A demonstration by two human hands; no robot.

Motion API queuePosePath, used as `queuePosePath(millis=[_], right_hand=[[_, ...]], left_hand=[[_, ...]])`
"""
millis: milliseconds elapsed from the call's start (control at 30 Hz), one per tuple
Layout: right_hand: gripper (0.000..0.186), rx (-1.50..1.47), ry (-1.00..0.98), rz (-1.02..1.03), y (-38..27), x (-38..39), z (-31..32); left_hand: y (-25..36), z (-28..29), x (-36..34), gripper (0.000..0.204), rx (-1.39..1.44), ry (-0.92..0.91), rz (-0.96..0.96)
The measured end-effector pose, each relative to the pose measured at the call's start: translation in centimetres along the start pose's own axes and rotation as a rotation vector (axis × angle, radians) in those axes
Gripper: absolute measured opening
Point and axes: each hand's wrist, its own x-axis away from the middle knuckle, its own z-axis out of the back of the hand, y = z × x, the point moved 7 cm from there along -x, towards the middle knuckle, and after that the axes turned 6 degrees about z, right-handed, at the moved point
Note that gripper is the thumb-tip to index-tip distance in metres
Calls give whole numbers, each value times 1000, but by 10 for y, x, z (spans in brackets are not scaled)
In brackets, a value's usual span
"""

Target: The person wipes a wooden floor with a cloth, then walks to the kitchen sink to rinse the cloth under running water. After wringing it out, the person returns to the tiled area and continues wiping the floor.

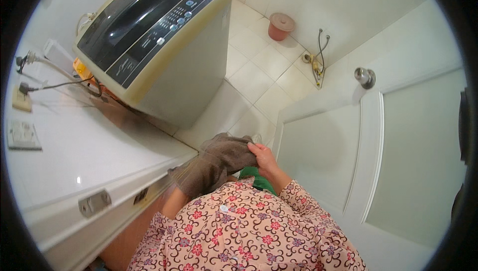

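A grey-brown garment [211, 164] of thick cloth hangs bunched in front of my body. My right hand [263, 156] is closed on its right upper edge, thumb on top. On the other side, my left forearm [175, 202] runs in under the cloth, which hides the left hand and its fingers. Something green [256, 177] shows below the garment, against my flower-patterned shirt [234, 221].
A top-loading washing machine [164, 42] stands ahead to the left, with plugs and cords at the wall beside it. On the right is a white door [318, 156] with a round knob [365, 77]. A lidded reddish bucket [281, 26] sits on the tiled floor near hoses [320, 54].
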Motion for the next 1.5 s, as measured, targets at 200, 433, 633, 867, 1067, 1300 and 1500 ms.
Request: queuePosePath(millis=[200,433,633,867,1067,1300,1500], right_hand=[[21,314,-138,39,-70,-92,-6],[27,727,-151,216,-202,-242,22],[24,511,-68,185,-283,-329,13],[28,219,-59,-55,-338,-394,30],[31,173,-49,-109,-401,-451,8],[41,262,-259,-294,-442,-529,-43],[38,411,-400,-496,-464,-630,-53]], left_hand=[[18,20,-104,36,7,32,13],[80,41,-276,35,-62,12,7],[135,74,-379,35,-118,1,-19],[139,98,-475,34,-98,-93,-19],[132,151,-525,33,-51,-75,16],[121,202,-582,33,58,43,145],[128,220,-624,32,154,256,348]])
